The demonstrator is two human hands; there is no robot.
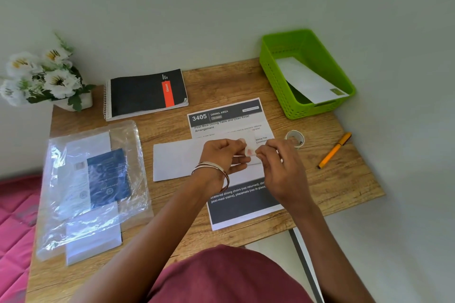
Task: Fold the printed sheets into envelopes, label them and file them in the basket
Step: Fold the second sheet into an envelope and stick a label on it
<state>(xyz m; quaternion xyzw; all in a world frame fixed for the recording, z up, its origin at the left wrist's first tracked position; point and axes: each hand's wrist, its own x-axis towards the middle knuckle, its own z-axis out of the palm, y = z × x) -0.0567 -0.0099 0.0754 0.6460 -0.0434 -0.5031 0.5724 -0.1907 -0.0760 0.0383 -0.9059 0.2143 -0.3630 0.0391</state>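
A printed sheet (222,119) headed "3405 Dining Area" lies flat on the wooden table (344,187). Across its middle lies a white envelope (176,160). Above the envelope my left hand (221,155) and my right hand (278,165) pinch a small clear strip (250,152) between their fingertips; it looks like tape. A roll of clear tape (295,139) stands just right of the sheet. The green basket (275,81) at the back right holds one white envelope (307,81) with a small label at its corner.
An orange pen (334,150) lies at the right edge. A clear plastic bag (93,184) with envelopes and a blue card covers the left side. A black spiral notebook (145,92) and a pot of white flowers (44,76) stand at the back left.
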